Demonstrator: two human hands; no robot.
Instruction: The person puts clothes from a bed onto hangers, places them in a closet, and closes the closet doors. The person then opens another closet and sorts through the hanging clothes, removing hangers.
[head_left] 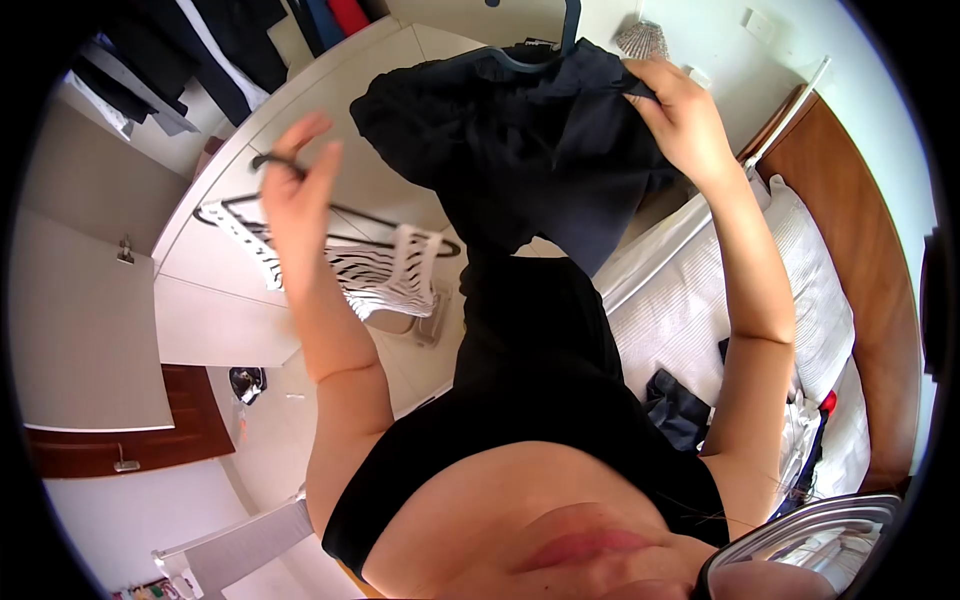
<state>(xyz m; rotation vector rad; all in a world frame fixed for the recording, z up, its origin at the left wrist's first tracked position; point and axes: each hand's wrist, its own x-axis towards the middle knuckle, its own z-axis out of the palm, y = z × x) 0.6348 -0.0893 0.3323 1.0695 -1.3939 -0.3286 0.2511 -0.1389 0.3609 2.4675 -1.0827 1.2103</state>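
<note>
A black garment (540,140) hangs from a dark hanger (571,25) at the top centre. My right hand (680,115) pinches the garment's right shoulder edge. At the left, my left hand (300,190) is raised, with the hook of a black hanger (365,215) between its thumb and fingers. On that hanger hangs a striped black and white garment (375,275), below and to the right of the hand. The two garments are apart.
Dark clothes (215,50) hang in a wardrobe at the upper left. A bed (665,310) with a wooden headboard (850,200) and a pillow (805,290) stands at the right, with a dark cloth (677,410) on it. A ribbed lamp (643,40) is at the top.
</note>
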